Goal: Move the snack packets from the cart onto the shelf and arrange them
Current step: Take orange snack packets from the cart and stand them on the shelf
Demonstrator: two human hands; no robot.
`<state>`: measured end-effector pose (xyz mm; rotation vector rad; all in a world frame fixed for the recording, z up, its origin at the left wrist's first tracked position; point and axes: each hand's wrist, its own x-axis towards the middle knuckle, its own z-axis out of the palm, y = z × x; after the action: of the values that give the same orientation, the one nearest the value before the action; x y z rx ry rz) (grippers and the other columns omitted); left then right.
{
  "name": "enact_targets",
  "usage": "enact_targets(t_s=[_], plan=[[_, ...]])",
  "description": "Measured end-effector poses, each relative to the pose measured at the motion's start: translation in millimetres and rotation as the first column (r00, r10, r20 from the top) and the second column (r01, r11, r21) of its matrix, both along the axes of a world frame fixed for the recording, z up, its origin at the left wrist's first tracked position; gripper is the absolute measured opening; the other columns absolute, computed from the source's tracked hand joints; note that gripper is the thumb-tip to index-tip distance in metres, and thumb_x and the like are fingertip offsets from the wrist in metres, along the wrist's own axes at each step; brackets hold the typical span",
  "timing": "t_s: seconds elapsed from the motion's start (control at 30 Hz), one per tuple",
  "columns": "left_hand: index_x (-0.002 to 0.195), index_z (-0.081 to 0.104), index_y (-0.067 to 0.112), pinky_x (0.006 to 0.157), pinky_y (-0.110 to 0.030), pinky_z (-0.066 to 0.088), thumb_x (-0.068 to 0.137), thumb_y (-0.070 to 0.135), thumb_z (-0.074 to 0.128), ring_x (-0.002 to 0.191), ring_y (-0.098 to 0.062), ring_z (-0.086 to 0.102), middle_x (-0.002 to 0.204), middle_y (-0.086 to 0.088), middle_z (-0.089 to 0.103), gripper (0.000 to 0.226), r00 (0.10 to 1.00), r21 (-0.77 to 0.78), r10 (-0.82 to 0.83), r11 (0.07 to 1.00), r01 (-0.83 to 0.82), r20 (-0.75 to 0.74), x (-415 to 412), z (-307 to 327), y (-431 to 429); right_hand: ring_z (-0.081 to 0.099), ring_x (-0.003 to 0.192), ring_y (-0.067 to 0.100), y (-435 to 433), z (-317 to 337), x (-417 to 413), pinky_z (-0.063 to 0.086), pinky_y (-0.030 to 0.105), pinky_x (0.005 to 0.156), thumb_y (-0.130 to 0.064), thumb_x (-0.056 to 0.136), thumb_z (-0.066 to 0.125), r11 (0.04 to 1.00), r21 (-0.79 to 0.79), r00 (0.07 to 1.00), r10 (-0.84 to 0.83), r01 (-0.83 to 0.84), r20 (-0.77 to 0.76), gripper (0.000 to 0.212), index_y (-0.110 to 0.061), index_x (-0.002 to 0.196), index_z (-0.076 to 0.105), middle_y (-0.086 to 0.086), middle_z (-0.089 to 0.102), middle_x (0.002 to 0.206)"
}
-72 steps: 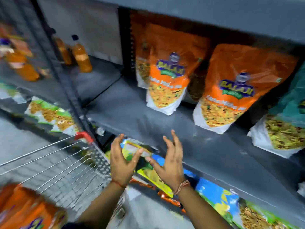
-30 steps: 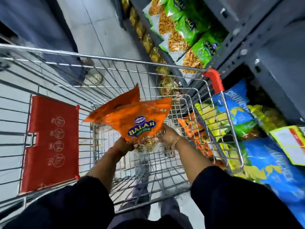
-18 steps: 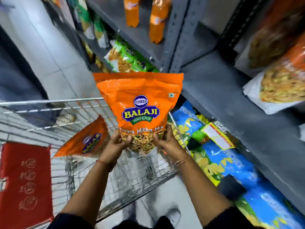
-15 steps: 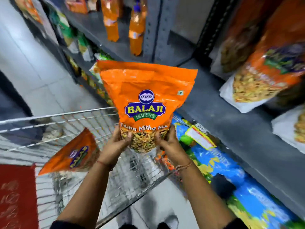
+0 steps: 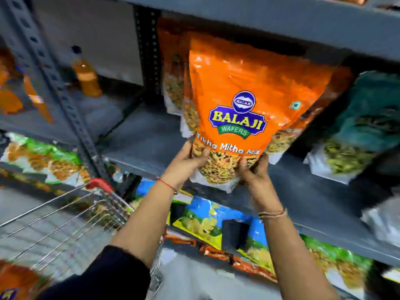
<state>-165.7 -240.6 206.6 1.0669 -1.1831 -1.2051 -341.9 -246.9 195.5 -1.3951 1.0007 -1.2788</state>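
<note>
Your left hand [image 5: 186,158] and right hand [image 5: 254,169] pinch only the orange foil snack packet [image 5: 249,94] bottom, so its floppy top may snag the upper grey metal shelf [image 5: 281,18] edge and topple the orange packets behind [image 5: 173,68].

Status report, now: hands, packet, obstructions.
Left hand and right hand grip orange Balaji packet by its bottom. Packet upright over grey shelf. Orange packets behind it.

The orange snack packet [image 5: 249,100] is glossy plastic film, creased and catching highlights, with a clear window low down that shows the mix inside. The shelf [image 5: 142,141] looks like grey painted metal, matt and smooth, with a perforated upright. The cart [image 5: 65,215] is shiny bare wire with a red plastic corner cap.
</note>
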Motion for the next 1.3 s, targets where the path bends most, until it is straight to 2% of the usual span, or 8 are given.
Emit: enact_targets(t_s=[0.23, 0.33, 0.47, 0.57, 0.7, 0.83, 1.13, 1.3], plan=[[0.132, 0.029, 0.024, 0.099, -0.033, 0.037, 0.091, 0.012, 0.047, 0.116, -0.015, 0.043, 0.127, -0.002, 0.046, 0.047, 0.976, 0.126, -0.217, 0.969, 0.215, 0.004, -85.4, -5.1, -48.9, 0.048, 0.113, 0.016, -15.3, -1.8, -84.5, 0.041, 0.053, 0.103, -0.024, 0.085, 0.057, 0.991, 0.046, 0.992, -0.125, 0.124, 0.011, 0.035, -0.022, 0.111, 0.033, 0.001, 0.051, 0.121], [0.117, 0.034, 0.036, 0.099, -0.037, 0.038, 0.085, 0.027, 0.056, 0.123, -0.020, 0.044, 0.127, 0.000, 0.048, 0.040, 0.969, 0.173, -0.247, 0.954, 0.243, -0.003, -100.6, -21.6, -54.8, 0.050, 0.110, 0.009, -14.7, -6.1, -101.5, 0.047, 0.035, 0.096, -0.048, 0.071, 0.066, 0.992, 0.044, 0.993, -0.115, 0.116, -0.009, 0.066, -0.019, 0.117, 0.029, 0.005, 0.048, 0.129], [0.108, 0.043, 0.041, 0.095, -0.028, 0.042, 0.045, 0.064, 0.075, 0.115, -0.010, 0.049, 0.117, 0.016, 0.051, 0.074, 0.973, 0.187, -0.222, 0.955, 0.229, -0.058, -106.7, -36.5, -55.2, 0.053, 0.102, -0.010, -16.3, -16.8, -106.4, 0.049, 0.021, 0.091, -0.072, 0.051, 0.067, 0.990, 0.075, 0.992, -0.120, 0.122, -0.039, 0.095, -0.019, 0.119, 0.028, -0.014, 0.048, 0.117], [0.106, 0.043, 0.044, 0.092, -0.027, 0.042, 0.049, 0.058, 0.076, 0.115, -0.009, 0.050, 0.115, 0.018, 0.053, 0.068, 0.971, 0.187, -0.233, 0.953, 0.239, -0.052, -108.5, -36.6, -56.6, 0.052, 0.101, -0.015, -16.3, -24.6, -107.6, 0.047, 0.009, 0.084, -0.068, 0.058, 0.065, 0.984, 0.055, 0.984, -0.168, 0.172, -0.066, 0.097, -0.011, 0.126, 0.025, -0.012, 0.047, 0.118], [0.136, 0.027, 0.027, 0.110, -0.041, 0.033, 0.083, 0.017, 0.061, 0.134, -0.019, 0.033, 0.146, -0.004, 0.035, 0.064, 0.989, 0.093, -0.142, 0.986, 0.139, 0.031, -100.2, -41.1, -44.5, 0.042, 0.118, 0.009, -3.3, -43.8, -97.2, 0.041, 0.012, 0.094, -0.010, 0.083, 0.061, 0.956, 0.040, 0.953, -0.287, 0.292, -0.095, 0.068, -0.001, 0.133, 0.017, 0.007, 0.037, 0.135], [0.133, 0.037, 0.016, 0.107, -0.043, 0.037, 0.081, 0.015, 0.064, 0.125, -0.018, 0.042, 0.138, -0.014, 0.044, 0.058, 0.941, -0.038, 0.289, 0.957, -0.287, 0.176, -62.6, -52.8, -9.0, 0.027, 0.132, 0.029, 26.6, -50.9, -59.5, 0.020, 0.027, 0.112, -0.063, 0.069, 0.059, 0.763, -0.159, 0.735, -0.647, 0.627, -0.205, 0.093, 0.002, 0.130, 0.031, 0.024, 0.030, 0.138], [0.111, 0.052, 0.008, 0.092, -0.045, 0.045, 0.071, 0.056, 0.056, 0.102, -0.030, 0.055, 0.108, -0.013, 0.058, 0.062, 0.631, -0.102, 0.657, 0.722, -0.684, 0.413, 88.9, -103.4, 119.7, 0.026, 0.128, 0.006, 70.1, -80.0, 111.1, 0.020, 0.018, 0.110, -0.051, 0.067, 0.066, 0.965, -0.260, 0.877, -0.107, -0.021, -0.468, 0.064, -0.015, 0.115, 0.044, 0.012, 0.034, 0.135], [0.105, 0.057, 0.013, 0.089, -0.038, 0.046, 0.075, 0.035, 0.067, 0.100, -0.025, 0.057, 0.102, -0.006, 0.060, 0.038, 0.583, 0.113, 0.643, 0.618, -0.778, 0.497, 162.4, -150.3, 207.1, 0.032, 0.131, 0.029, 94.6, -111.0, 204.8, 0.016, 0.018, 0.108, -0.047, 0.066, 0.073, 0.912, -0.072, 0.722, 0.269, -0.404, -0.638, 0.079, 0.000, 0.121, 0.043, 0.025, 0.035, 0.137]])
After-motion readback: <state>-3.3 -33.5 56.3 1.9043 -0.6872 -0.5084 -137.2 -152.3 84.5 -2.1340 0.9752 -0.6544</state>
